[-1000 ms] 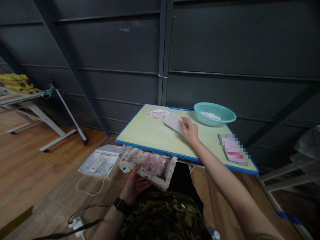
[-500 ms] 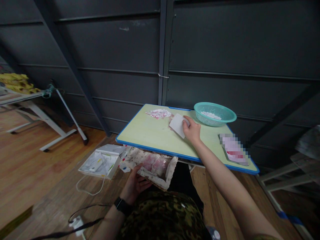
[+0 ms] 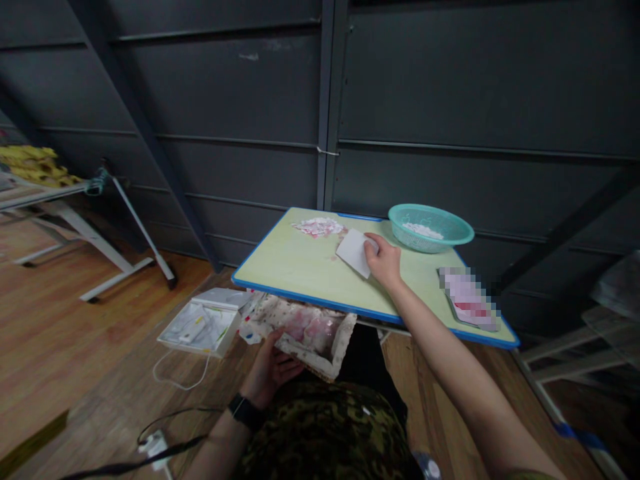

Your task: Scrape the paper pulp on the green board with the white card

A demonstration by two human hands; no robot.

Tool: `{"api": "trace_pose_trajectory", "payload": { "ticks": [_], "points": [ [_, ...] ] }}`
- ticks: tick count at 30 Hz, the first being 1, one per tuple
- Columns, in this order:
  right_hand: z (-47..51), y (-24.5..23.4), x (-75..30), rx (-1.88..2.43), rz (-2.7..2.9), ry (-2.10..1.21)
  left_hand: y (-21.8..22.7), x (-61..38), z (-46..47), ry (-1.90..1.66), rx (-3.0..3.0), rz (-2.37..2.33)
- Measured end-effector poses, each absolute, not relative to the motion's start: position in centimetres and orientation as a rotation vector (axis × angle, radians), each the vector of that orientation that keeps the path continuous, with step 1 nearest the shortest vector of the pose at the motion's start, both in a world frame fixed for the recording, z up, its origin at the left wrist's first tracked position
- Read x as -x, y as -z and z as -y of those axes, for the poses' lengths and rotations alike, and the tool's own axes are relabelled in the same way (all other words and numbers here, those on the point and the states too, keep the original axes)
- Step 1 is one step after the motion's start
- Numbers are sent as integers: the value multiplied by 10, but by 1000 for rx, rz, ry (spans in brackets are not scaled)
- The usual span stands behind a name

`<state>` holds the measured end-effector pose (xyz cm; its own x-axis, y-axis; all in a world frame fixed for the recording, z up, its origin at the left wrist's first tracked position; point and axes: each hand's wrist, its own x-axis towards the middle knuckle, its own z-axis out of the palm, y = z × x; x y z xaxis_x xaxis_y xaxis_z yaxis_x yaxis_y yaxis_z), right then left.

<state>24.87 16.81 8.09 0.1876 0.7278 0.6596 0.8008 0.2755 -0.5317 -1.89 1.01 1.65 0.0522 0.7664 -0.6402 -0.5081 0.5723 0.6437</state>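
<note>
Over the pale yellow tabletop (image 3: 280, 267) with its blue edge, my right hand (image 3: 384, 261) grips a flat white card (image 3: 354, 252), thumb on top. Its lower edge is tilted toward the surface. Just beyond lies a heap of white and pinkish flakes (image 3: 319, 227). Below the front edge of the table, my left hand (image 3: 275, 363) is closed on the near side of a shallow white box (image 3: 341, 347) with a speckled, ragged rim. Pink-stained wet-looking plastic or residue lines the box. Part of the box is hidden under the tabletop.
A turquoise mesh basket (image 3: 457, 233) with white pieces stands at the back right. Nearer, a phone-like flat thing (image 3: 470, 300) is pixelated. On the floor at left sit an open white box (image 3: 200, 327) with a cable and a power strip (image 3: 156, 450). A dark panelled wall (image 3: 250, 100) rises behind.
The white card in my right hand has shifted very slightly left and changed tilt a little. My left hand and the box stay where they were.
</note>
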Motion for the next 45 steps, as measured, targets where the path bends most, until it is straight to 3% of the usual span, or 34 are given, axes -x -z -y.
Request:
{"api": "trace_pose_trajectory", "payload": {
  "ticks": [19, 31, 38, 45],
  "points": [
    [-169, -72, -241, 1435, 1704, 23, -15, 19, -11, -940, -240, -1202],
    [-171, -74, -240, 1337, 1645, -122, -10, 21, -13, -954, -247, -1196],
    [-178, -71, -242, 1192, 1597, -369, -15, 20, -12, -973, -262, -1190],
    [-177, -75, -246, 1270, 1512, -335, -15, 20, -13, -960, -246, -1192]
  ]
}}
